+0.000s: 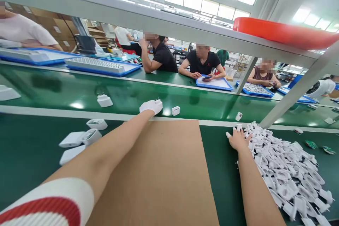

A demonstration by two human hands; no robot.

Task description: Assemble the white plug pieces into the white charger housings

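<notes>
Left hand (147, 107), white-gloved, is extended over the far edge of the surface (217, 155) and closed on a white plug adapter (158, 104), prongs upward, at the near edge of the green belt (127, 98). Right hand (238, 140) is placed near the far edge of the surface, at the left margin of a pile of white plastic parts (286, 173); its fingers are spread, with white coverings seen at the tips. Whether a part is pinched there cannot be told.

The pile is spread over the right side of the surface, from the far edge toward the near one. Beyond its right side, two green circuit boards (311, 144) are seen. A cardboard sheet (164, 176) is laid on the middle of the surface, its far end at the far edge; it is partly covered by the left forearm.

Left of that forearm, four white housings (96, 124) are grouped on the surface, the lowest partly hidden. On the belt, a second adapter (105, 101) is noted left of the left hand, an open-ended housing (176, 111) just right of it, and another small housing (238, 116) beyond the right hand. Across the belt, seated people (202, 61) and blue trays (106, 67) are observed.
</notes>
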